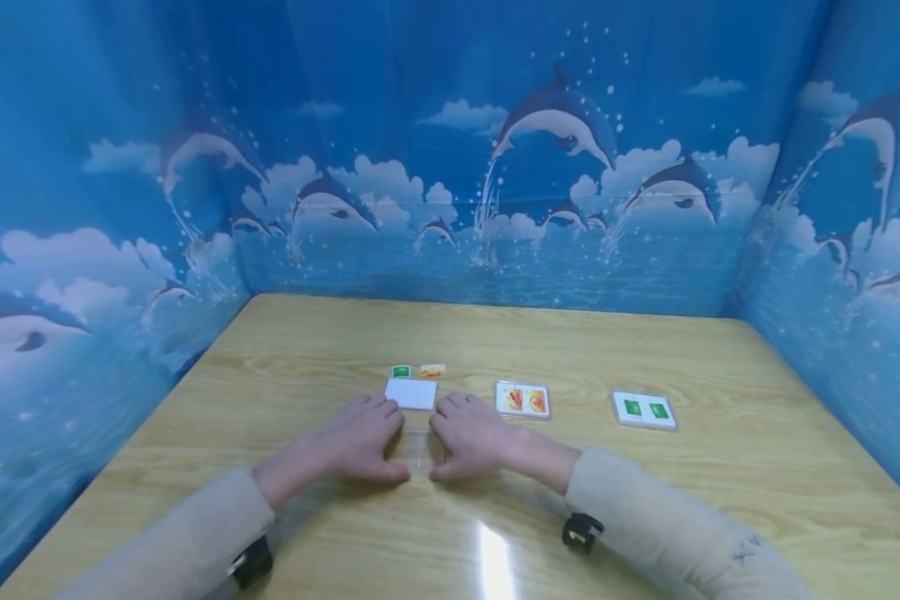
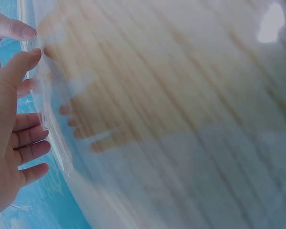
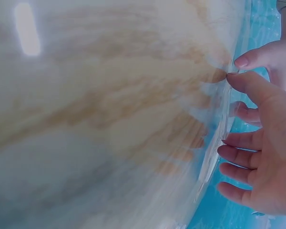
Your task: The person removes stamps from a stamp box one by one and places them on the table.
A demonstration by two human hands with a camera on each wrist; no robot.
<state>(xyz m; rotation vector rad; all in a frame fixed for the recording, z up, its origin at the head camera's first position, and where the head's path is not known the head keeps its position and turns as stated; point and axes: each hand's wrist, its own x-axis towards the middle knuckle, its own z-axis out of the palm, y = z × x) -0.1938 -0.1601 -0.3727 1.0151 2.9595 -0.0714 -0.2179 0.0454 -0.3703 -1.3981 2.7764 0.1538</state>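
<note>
Both hands are over a thin, clear plastic case point(image 1: 417, 446) low at the wooden table. My left hand point(image 1: 362, 437) holds its left side, with the thumb at the near edge and the fingers spread toward the far side. From the right, my right hand point(image 1: 471, 435) holds it the same way, the two thumb tips close together. In the left wrist view, the clear case point(image 2: 57, 145) shows as a thin edge beside the fingers. Just beyond the hands lies a white card point(image 1: 411, 394), the fingertips near its lower corners.
Behind the white card lie a small green picture piece point(image 1: 401, 372) and an orange one point(image 1: 432, 371). To the right are a cased card with two orange pictures point(image 1: 522, 400) and another with two green pictures point(image 1: 644, 410). A dolphin-print curtain point(image 1: 390, 167) surrounds the wooden table point(image 1: 330, 333).
</note>
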